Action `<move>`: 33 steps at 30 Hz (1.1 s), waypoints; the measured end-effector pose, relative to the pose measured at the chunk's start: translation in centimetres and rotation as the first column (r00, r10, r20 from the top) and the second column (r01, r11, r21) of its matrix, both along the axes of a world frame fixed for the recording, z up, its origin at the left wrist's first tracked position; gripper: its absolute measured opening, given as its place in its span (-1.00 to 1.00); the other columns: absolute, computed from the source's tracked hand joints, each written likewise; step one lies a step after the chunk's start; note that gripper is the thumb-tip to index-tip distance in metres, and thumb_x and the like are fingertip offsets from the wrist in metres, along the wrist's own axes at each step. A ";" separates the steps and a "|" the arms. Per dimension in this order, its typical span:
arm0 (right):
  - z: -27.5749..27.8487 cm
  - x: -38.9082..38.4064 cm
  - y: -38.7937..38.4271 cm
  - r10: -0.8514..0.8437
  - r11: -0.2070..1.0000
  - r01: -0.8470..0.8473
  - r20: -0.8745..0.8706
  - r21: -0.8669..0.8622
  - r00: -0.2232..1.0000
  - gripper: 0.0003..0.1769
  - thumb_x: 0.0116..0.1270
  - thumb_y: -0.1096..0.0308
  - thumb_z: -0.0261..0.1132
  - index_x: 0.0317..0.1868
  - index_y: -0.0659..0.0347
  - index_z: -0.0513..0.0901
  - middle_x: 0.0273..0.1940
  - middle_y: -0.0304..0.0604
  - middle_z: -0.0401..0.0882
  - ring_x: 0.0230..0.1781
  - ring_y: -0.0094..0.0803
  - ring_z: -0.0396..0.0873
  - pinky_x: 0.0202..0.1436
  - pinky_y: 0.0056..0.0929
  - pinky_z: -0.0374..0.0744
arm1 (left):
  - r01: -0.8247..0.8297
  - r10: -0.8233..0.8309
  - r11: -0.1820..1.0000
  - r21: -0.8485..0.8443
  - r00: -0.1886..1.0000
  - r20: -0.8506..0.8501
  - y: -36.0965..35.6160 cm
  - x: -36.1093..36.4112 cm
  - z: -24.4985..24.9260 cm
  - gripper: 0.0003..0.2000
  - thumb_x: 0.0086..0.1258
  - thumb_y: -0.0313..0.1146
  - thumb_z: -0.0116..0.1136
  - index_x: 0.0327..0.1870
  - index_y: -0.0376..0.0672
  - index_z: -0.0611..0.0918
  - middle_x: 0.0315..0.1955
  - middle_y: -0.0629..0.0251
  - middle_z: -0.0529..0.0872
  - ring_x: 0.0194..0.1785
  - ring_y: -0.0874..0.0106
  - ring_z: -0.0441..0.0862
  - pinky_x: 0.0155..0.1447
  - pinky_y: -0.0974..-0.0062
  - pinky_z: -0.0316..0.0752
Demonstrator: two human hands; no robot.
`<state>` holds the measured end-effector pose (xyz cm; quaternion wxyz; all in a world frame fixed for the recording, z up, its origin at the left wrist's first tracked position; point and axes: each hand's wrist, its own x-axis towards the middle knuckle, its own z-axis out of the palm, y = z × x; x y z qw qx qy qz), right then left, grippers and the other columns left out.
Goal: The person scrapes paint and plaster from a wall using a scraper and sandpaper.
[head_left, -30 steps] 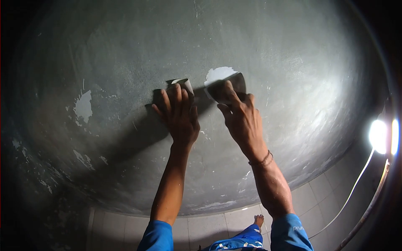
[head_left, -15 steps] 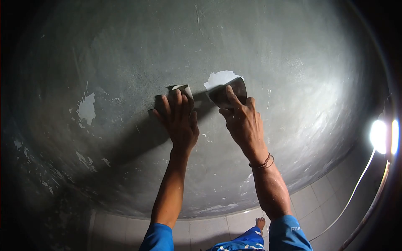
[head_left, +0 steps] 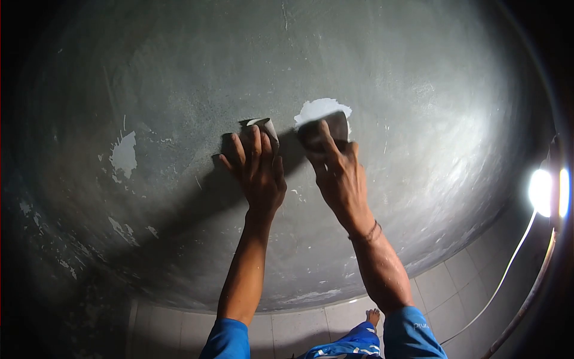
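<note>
A grey wall point(head_left: 215, 78) fills most of the head view. My left hand point(head_left: 260, 179) lies against it, fingers stretched and somewhat spread, pressing down a folded piece of sandpaper point(head_left: 267, 129) whose pale edge curls up past the fingertips. To its right, my right hand point(head_left: 341, 179) grips a dark, flexible sheet point(head_left: 310, 136) that looks like sandpaper, its index finger laid along the face. That sheet rests on the lower part of a white patch point(head_left: 323, 107) and hides some of it. The right hand is slightly blurred.
Another pale patch point(head_left: 124, 154) marks the wall at left, with scattered flecks below it. A bright lamp point(head_left: 541, 192) shines at the right edge, its white cable point(head_left: 508, 269) running down beside a pole point(head_left: 532, 293). Floor tiles point(head_left: 299, 332) and a bare foot point(head_left: 373, 317) show at the bottom.
My right hand has shifted slightly left and down with the dark sheet, uncovering more of the white patch's right side. My left hand has barely moved.
</note>
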<state>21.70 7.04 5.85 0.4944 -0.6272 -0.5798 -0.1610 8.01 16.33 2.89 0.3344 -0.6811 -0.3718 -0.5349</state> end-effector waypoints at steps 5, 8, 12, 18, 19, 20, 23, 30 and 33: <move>0.3 -0.1 0.5 0.001 0.999 -0.004 0.054 0.054 0.999 -0.34 0.19 0.29 0.34 0.32 -0.07 0.37 -0.24 0.16 0.45 -0.45 -0.03 0.62 -0.46 -0.25 0.61 | 0.051 -0.051 0.999 0.001 0.999 0.018 0.0 -0.1 -0.3 -0.52 0.51 -0.10 -0.32 0.29 -0.22 0.39 0.38 0.13 0.23 0.48 -0.08 -0.07 0.38 -0.27 -0.39; 0.5 -0.5 0.9 -0.032 0.997 0.030 0.027 0.069 0.999 -0.34 0.19 0.30 0.35 0.32 -0.06 0.37 -0.23 0.15 0.46 -0.34 -0.02 0.63 -0.43 -0.25 0.63 | 0.038 -0.038 0.999 -0.029 0.999 0.003 0.5 -0.2 -0.3 -0.52 0.51 -0.09 -0.31 0.29 -0.20 0.39 0.39 0.13 0.21 0.48 -0.08 -0.10 0.39 -0.25 -0.42; -0.7 0.4 1.5 0.001 0.999 -0.004 0.056 0.050 0.998 -0.38 0.24 0.29 0.24 0.33 -0.08 0.32 -0.21 0.20 0.38 -0.49 0.01 0.59 -0.49 -0.22 0.62 | 0.029 -0.028 0.998 -0.054 1.000 0.012 -0.2 0.4 -0.5 -0.51 0.46 -0.15 -0.17 0.35 -0.16 0.30 0.40 0.11 0.17 0.48 -0.10 -0.09 0.38 -0.28 -0.40; 1.8 -0.6 0.6 -0.005 0.994 -0.001 0.053 0.110 0.999 -0.34 0.20 0.32 0.33 0.33 -0.08 0.35 -0.19 0.18 0.48 -0.38 -0.04 0.62 -0.33 -0.20 0.65 | 0.038 -0.037 0.997 -0.063 0.999 0.014 -0.2 0.5 0.1 -0.47 0.46 -0.15 -0.17 0.42 -0.09 0.20 0.44 0.12 0.08 0.48 -0.10 -0.13 0.40 -0.24 -0.42; 1.1 0.0 0.6 -0.008 0.999 0.007 0.025 0.039 1.000 -0.33 0.20 0.30 0.34 0.34 -0.09 0.34 -0.19 0.17 0.47 -0.39 -0.01 0.64 -0.35 -0.23 0.66 | -0.005 0.004 0.996 -0.087 1.000 -0.012 -0.3 0.2 0.0 -0.46 0.45 -0.15 -0.16 0.43 -0.07 0.19 0.45 0.12 0.06 0.48 -0.10 -0.14 0.40 -0.23 -0.42; 0.9 0.2 0.8 -0.045 0.999 0.044 0.054 0.026 0.998 -0.31 0.21 0.27 0.34 0.35 -0.10 0.31 -0.19 0.17 0.46 -0.42 -0.01 0.64 -0.41 -0.24 0.65 | -0.009 0.008 0.997 -0.080 1.000 -0.011 -0.1 0.1 0.3 -0.46 0.45 -0.15 -0.16 0.43 -0.07 0.19 0.45 0.12 0.06 0.48 -0.10 -0.14 0.40 -0.23 -0.42; 1.7 0.1 0.6 -0.034 0.996 0.028 0.069 0.085 0.997 -0.33 0.23 0.26 0.32 0.35 -0.13 0.31 -0.20 0.17 0.45 -0.42 0.02 0.64 -0.46 -0.22 0.63 | -0.008 0.007 0.998 -0.055 1.000 -0.024 -0.2 0.4 -0.4 -0.45 0.45 -0.14 -0.15 0.43 -0.08 0.17 0.45 0.12 0.05 0.49 -0.10 -0.15 0.40 -0.23 -0.41; 1.8 0.7 0.2 -0.043 0.996 0.037 0.074 0.086 0.996 -0.35 0.24 0.22 0.32 0.34 -0.10 0.31 -0.22 0.17 0.44 -0.44 0.04 0.63 -0.48 -0.20 0.63 | -0.008 0.007 1.000 -0.022 1.000 -0.005 -0.1 0.8 -0.3 -0.45 0.45 -0.13 -0.16 0.43 -0.11 0.18 0.45 0.12 0.06 0.48 -0.11 -0.16 0.39 -0.26 -0.43; 0.9 1.0 0.5 -0.066 0.997 0.059 0.127 0.057 0.990 -0.38 0.30 0.17 0.23 0.36 0.01 0.29 -0.22 0.16 0.36 -0.57 -0.06 0.60 -0.59 -0.26 0.57 | -0.012 0.012 0.999 -0.046 1.000 0.000 0.3 0.4 -0.2 -0.44 0.45 -0.12 -0.16 0.42 -0.14 0.18 0.45 0.11 0.06 0.48 -0.12 -0.17 0.38 -0.26 -0.43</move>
